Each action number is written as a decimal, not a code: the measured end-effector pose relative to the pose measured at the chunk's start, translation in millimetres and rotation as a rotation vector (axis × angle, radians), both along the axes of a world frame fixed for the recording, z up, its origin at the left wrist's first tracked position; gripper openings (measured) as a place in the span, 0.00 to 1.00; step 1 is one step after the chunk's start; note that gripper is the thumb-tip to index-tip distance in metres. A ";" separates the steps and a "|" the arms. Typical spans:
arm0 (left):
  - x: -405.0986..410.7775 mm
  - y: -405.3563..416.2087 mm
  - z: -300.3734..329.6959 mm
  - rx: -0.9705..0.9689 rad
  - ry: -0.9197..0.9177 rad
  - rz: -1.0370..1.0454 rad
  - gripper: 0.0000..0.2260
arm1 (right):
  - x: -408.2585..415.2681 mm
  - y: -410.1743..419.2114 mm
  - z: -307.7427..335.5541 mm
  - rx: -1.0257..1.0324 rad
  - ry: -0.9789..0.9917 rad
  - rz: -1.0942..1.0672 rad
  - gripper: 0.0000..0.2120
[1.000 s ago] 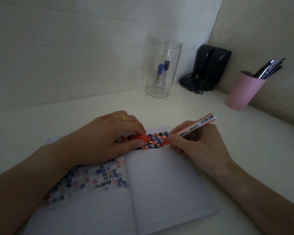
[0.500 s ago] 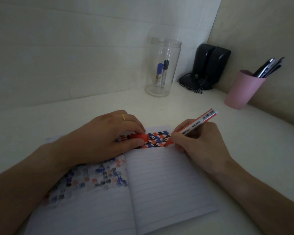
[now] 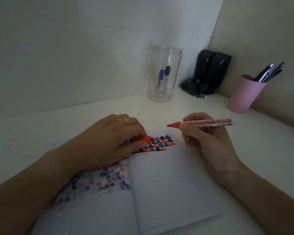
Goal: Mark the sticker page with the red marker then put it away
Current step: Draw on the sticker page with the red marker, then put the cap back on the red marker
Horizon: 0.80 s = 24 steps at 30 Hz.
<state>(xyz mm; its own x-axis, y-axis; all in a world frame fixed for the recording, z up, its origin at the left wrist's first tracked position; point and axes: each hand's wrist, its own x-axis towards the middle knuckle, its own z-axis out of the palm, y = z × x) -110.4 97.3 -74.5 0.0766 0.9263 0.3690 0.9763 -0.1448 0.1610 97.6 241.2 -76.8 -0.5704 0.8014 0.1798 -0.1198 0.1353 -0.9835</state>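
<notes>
An open lined notebook (image 3: 168, 184) lies on the white desk, with rows of red, blue and black marks (image 3: 161, 144) across the top of its right page. My left hand (image 3: 107, 143) rests on the left page and pinches the red marker cap (image 3: 142, 139) between thumb and fingers. My right hand (image 3: 205, 138) holds the uncapped red marker (image 3: 202, 123) level above the desk, its tip pointing left, lifted clear of the page's top right corner.
A clear plastic jar (image 3: 164, 73) with a blue-capped and a black-capped marker stands at the back. Black speakers (image 3: 209, 73) sit in the corner. A pink cup (image 3: 244, 94) of pens stands at the right by the wall.
My right hand has lifted the marker off the page and swung it from a steep writing angle to level, tip pointing left. My left hand stays put with the cap.
</notes>
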 end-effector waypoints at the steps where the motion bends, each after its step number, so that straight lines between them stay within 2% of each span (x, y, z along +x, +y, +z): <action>1: 1.2 -0.1 0.6 0.022 0.021 0.024 0.16 | 0.6 0.6 0.1 -0.021 0.024 0.018 0.05; 5: 4.6 -1.9 3.6 0.109 0.015 0.128 0.15 | 1.7 1.5 3.6 -0.141 0.105 0.050 0.09; 8: 6.0 -3.8 5.4 0.156 0.015 0.163 0.14 | 2.1 3.5 1.5 -0.157 0.084 0.045 0.12; 13: 4.1 -4.6 4.4 0.171 0.026 0.211 0.14 | 3.0 2.0 3.0 -0.166 0.124 0.093 0.04; 18: 2.8 -4.3 3.2 0.161 0.041 0.232 0.14 | 4.7 -0.6 5.3 -0.128 0.128 0.123 0.15; 24: 4.2 -4.0 4.1 0.163 0.029 0.190 0.16 | 3.6 -3.6 6.7 -0.133 0.129 0.121 0.14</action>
